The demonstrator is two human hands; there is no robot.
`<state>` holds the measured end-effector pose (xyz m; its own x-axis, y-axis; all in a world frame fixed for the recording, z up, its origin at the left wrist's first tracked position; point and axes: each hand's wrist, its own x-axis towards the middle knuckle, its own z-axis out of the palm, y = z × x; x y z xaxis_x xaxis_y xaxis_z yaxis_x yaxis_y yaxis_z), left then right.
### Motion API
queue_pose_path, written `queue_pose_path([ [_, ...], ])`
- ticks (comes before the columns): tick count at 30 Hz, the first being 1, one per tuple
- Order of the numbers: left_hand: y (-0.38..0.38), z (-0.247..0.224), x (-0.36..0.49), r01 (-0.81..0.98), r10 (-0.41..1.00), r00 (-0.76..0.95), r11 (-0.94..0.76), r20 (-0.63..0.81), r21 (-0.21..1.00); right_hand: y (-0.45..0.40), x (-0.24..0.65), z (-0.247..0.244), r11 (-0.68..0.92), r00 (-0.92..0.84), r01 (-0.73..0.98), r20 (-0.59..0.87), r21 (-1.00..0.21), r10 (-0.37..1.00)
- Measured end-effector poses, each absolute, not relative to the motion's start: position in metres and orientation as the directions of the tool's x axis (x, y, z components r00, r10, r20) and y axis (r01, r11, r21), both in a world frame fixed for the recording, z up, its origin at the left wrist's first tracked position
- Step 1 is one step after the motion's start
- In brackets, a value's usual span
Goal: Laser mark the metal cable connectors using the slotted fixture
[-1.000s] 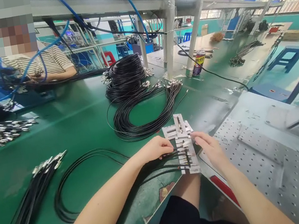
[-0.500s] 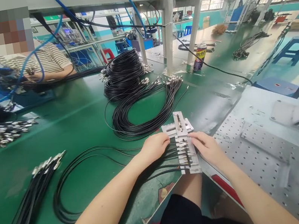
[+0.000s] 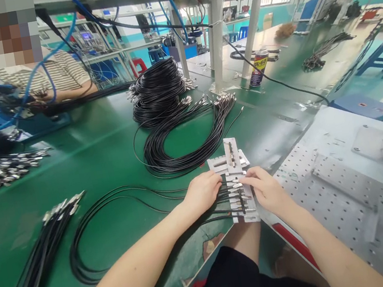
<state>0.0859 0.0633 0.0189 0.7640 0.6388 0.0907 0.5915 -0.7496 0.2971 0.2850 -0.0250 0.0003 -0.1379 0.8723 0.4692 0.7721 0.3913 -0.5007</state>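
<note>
A slotted metal fixture point(image 3: 245, 213) rests at the table's near edge, above my thigh. Several black cables point(image 3: 140, 189) run into it from the left, their metal connectors point(image 3: 236, 186) lying side by side in its slots. My left hand point(image 3: 204, 190) is closed around a black cable just left of the fixture; its fingertips are partly hidden. From the right side, my right hand point(image 3: 267, 189) pinches at a metal connector near the fixture's upper part. A narrow upright metal block point(image 3: 232, 156) and a crosswise metal bar point(image 3: 217, 164) sit at the fixture's far end.
Beyond the fixture lie a looped cable bundle point(image 3: 179, 155) and stacked cable coils point(image 3: 156, 90). Another bundle point(image 3: 41, 256) is at left. A perforated metal plate point(image 3: 357, 213) stands at right, a spray can point(image 3: 259, 68) farther back. A co-worker point(image 3: 65, 71) sits across the table.
My right hand's fingertips have shifted from the fixture's right edge onto a connector in the upper slots. My left hand has moved slightly right. The view has shifted a little.
</note>
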Motion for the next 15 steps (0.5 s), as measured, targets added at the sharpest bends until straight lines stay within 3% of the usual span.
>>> queue_pose_path([
  [3, 0.064, 0.012, 0.084, 0.548, 0.602, 0.787, -0.783, 0.137, 0.295, -0.024, 0.283, 0.001, 0.375, -0.133, 0.801, 0.471, -0.467, 0.872],
  [15, 0.051, 0.021, 0.081, 0.525, 0.526, 0.845, -0.85, 0.102, 0.038, -0.021, 0.276, -0.002, 0.357, -0.123, 0.822, 0.474, -0.443, 0.872],
])
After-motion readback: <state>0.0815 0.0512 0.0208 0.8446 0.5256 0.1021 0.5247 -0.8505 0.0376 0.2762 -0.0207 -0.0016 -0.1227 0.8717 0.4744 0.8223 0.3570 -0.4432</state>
